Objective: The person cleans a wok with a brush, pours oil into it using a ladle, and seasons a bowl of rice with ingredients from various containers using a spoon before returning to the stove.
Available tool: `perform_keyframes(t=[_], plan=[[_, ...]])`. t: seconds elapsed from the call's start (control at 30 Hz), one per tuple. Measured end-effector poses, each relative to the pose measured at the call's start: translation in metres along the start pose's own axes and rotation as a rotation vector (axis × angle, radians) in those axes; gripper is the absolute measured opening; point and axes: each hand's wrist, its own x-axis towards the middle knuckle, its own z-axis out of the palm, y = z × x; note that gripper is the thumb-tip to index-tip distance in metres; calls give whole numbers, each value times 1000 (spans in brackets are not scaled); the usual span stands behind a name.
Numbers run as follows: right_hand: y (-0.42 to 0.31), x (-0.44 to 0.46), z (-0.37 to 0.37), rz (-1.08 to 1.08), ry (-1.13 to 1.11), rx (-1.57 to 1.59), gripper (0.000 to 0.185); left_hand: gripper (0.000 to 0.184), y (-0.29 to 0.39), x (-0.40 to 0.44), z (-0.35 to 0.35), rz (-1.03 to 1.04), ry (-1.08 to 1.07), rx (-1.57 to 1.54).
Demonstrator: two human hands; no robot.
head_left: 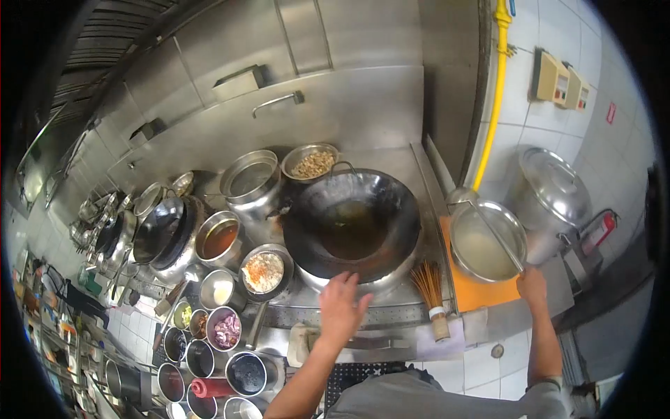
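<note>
My right hand point(532, 286) is closed round the end of a ladle point(498, 236), whose long handle crosses a metal bowl point(517, 216) of cloudy pale liquid. The ladle's cup lies at the bowl's far left rim. In front of me sits a large black wok point(391, 202) with a little dark liquid in its bottom. My left hand point(340, 307) hovers at the wok's near rim with its fingers apart and nothing in it; whether it touches the rim I cannot tell. Right of that hand is a bamboo wok brush point(436, 307).
A pan of white food with orange bits point(263, 271) stands left of the wok, near a pot of reddish-brown liquid point(220, 237). Several ingredient tins, one with chopped onion point(227, 329), fill the lower left. A lidded stockpot point(551, 185) stands at right, behind the bowl.
</note>
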Motion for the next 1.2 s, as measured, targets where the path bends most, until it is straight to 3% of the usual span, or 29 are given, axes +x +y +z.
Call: perform_keyframes(t=[0.1,0.17,0.23,0.33,0.5,0.6,0.73,0.83,0.97,1.07,1.1,1.2], plan=[[17,8,35,-289,-69,382,40,35,0,14,41,-58,-130,42],[-68,-57,-54,23,-420,703,49,26,-8,16,51,-72,-160,50],[-102,-84,-78,-139,-594,1073,57,26,-30,23,55,22,-189,85],[-159,-108,-99,-151,-684,1125,62,25,-30,15,43,43,-208,59],[-237,-119,-59,-249,-911,1225,56,25,-32,19,31,84,-151,38],[-284,-102,-27,-259,-904,1203,56,23,-31,17,30,81,-118,47],[-282,-94,-17,-420,-531,813,56,22,-14,-15,-6,46,91,-121],[-266,-126,-83,-358,-670,749,50,16,-18,-83,-44,-9,51,-274],[-268,-116,-52,22,-1179,1649,22,15,-12,-124,-58,-209,93,-421],[-305,-100,-15,139,-1267,2002,25,15,-19,-129,-66,-215,105,-424],[-316,-105,-23,123,-1069,1849,33,13,-21,-127,-75,-194,129,-393],[-308,-104,-24,-235,-715,1203,43,13,-40,-143,-90,-259,204,-328]])
